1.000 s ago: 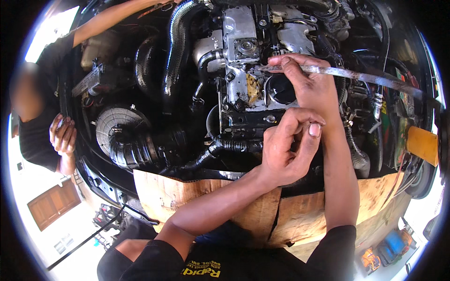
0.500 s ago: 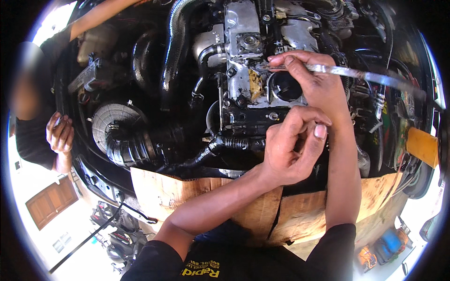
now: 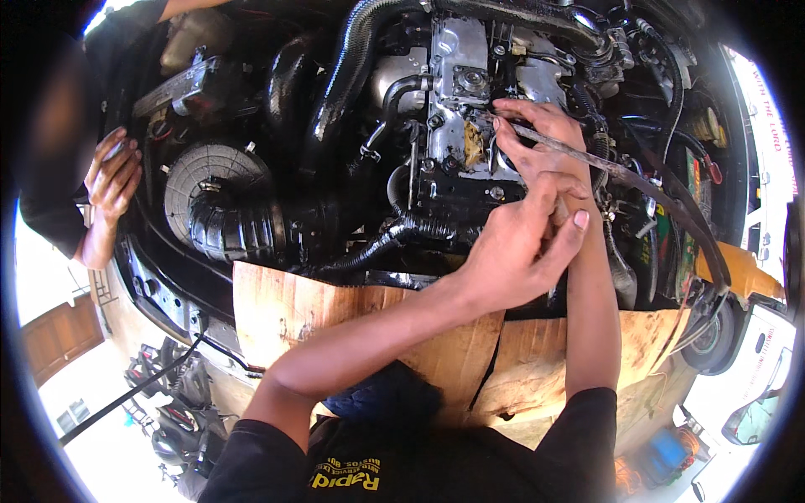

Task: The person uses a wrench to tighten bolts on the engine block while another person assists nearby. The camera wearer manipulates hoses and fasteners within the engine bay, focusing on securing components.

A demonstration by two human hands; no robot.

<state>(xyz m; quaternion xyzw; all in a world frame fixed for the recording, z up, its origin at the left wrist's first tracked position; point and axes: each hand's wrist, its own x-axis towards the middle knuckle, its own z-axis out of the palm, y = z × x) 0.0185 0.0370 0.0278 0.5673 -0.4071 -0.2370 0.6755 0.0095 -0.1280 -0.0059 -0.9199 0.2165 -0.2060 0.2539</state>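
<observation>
A long, thin grey strip (image 3: 599, 162), seemingly metal, is pinched in my right hand (image 3: 537, 159). One end points at the engine top beside the silver cover (image 3: 459, 50), near a brownish, stained patch (image 3: 474, 144). The other end trails down to the right, past my forearm. My left hand (image 3: 521, 251) is closed, with fingers curled and thumb pressed toward them, just in front of my right wrist. What it holds, if anything, is hidden. Both hands are over the engine bay, and my right hand covers part of the engine below it.
Cardboard (image 3: 335, 314) covers the front edge of the engine bay. A round air filter housing (image 3: 220, 180) with a ribbed hose sits to the left. Thick hoses (image 3: 352, 63) run behind. At the far left, a co-worker's hand (image 3: 113, 180) holds something small and dark.
The view has shifted. My right hand has moved left over the engine, covering a round black part seen before. The strip's far end has swung lower. My left hand stays closed.
</observation>
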